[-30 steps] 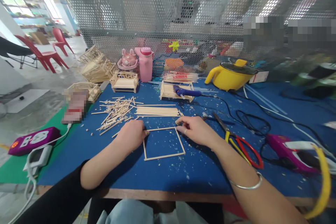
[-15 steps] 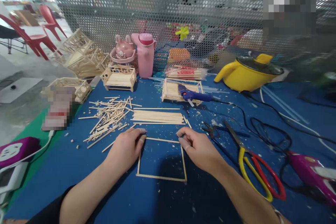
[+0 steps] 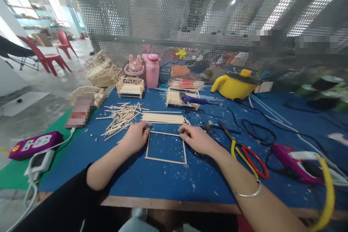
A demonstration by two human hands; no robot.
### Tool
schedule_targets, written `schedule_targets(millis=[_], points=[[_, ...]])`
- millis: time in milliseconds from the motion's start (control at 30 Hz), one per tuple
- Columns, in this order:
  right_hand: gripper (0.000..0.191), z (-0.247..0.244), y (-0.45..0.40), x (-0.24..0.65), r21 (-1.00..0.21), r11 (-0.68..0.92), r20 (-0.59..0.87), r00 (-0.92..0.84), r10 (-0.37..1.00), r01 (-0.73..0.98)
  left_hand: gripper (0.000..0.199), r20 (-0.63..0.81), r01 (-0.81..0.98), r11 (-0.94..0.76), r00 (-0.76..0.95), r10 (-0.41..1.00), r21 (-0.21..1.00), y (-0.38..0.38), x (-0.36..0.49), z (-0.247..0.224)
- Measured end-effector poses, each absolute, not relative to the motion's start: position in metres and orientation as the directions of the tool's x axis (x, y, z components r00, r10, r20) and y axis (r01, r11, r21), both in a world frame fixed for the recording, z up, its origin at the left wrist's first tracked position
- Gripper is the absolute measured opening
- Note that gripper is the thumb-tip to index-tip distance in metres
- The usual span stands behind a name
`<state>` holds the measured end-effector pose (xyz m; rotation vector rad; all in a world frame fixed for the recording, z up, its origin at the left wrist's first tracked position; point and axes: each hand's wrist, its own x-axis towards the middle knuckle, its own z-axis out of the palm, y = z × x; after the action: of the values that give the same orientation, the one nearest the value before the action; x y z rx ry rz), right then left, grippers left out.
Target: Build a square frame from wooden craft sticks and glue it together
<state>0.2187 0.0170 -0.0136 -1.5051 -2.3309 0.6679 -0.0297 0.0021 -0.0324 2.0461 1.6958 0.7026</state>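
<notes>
A square frame of thin wooden sticks point(image 3: 165, 160) lies flat on the blue table mat. My left hand point(image 3: 138, 134) pinches its far left corner between thumb and fingers. At the far right corner, my right hand point(image 3: 191, 137) is closed in the same way on the frame. Just beyond the frame is a row of loose parallel sticks point(image 3: 163, 117). To the left of that row lies a messy pile of short sticks point(image 3: 122, 117). A blue glue gun point(image 3: 193, 99) rests on a small stick-built piece point(image 3: 172, 98) behind the row.
Scissors with red and yellow handles point(image 3: 255, 161) lie right of my right hand, near black cables. A yellow pot point(image 3: 236, 85), a pink bottle point(image 3: 152, 72) and a small wooden bench point(image 3: 131, 87) stand at the back. A phone point(image 3: 81, 110) lies left.
The camera view has shifted, now showing the table's near edge and more of the background. Both hands remain at the far corners of the frame.
</notes>
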Motion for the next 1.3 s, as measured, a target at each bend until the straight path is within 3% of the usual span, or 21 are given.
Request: schedule_targets(millis=[300, 433, 500, 600, 700, 867, 1067, 1167, 1300], points=[[0.015, -0.018, 0.014, 0.214, -0.560, 0.313, 0.019, -0.366, 0.930, 0.767, 0.037, 0.127, 0.807, -0.197, 0.152, 0.980, 0.557, -0.002, -0.029, -0.027], [0.029, -0.016, 0.018, 0.217, -0.590, 0.227, 0.060, -0.238, 0.969, 0.775, 0.030, 0.149, 0.906, -0.017, -0.051, 0.988, 0.424, 0.007, -0.063, -0.007], [0.033, -0.014, 0.020, 0.220, -0.596, 0.239, 0.119, -0.211, 0.970, 0.766, 0.021, 0.069, 0.945, 0.084, -0.111, 0.991, 0.317, 0.011, -0.089, 0.000], [0.035, -0.012, 0.021, 0.222, -0.592, 0.299, 0.185, -0.235, 0.954, 0.748, 0.017, -0.066, 0.968, 0.106, -0.094, 0.993, 0.226, 0.014, -0.116, 0.001], [0.033, -0.013, 0.021, 0.220, -0.586, 0.340, 0.179, -0.292, 0.940, 0.735, 0.013, -0.102, 0.969, 0.096, -0.075, 0.992, 0.226, 0.014, -0.120, -0.007], [0.029, -0.015, 0.019, 0.214, -0.579, 0.379, 0.149, -0.364, 0.920, 0.722, 0.012, -0.025, 0.963, 0.121, -0.118, 0.993, 0.239, 0.015, -0.105, -0.012], [0.029, -0.015, 0.019, 0.212, -0.569, 0.401, 0.169, -0.375, 0.912, 0.718, 0.018, 0.060, 0.952, 0.006, -0.026, 0.998, 0.307, 0.013, -0.085, -0.011], [0.028, -0.016, 0.020, 0.212, -0.573, 0.405, 0.162, -0.386, 0.908, 0.712, 0.015, 0.025, 0.952, 0.034, -0.044, 0.999, 0.305, 0.014, -0.079, -0.016], [0.028, -0.021, 0.022, 0.214, -0.580, 0.416, 0.163, -0.400, 0.902, 0.701, 0.017, 0.080, 0.945, 0.064, -0.095, 0.992, 0.322, 0.014, -0.081, -0.016]])
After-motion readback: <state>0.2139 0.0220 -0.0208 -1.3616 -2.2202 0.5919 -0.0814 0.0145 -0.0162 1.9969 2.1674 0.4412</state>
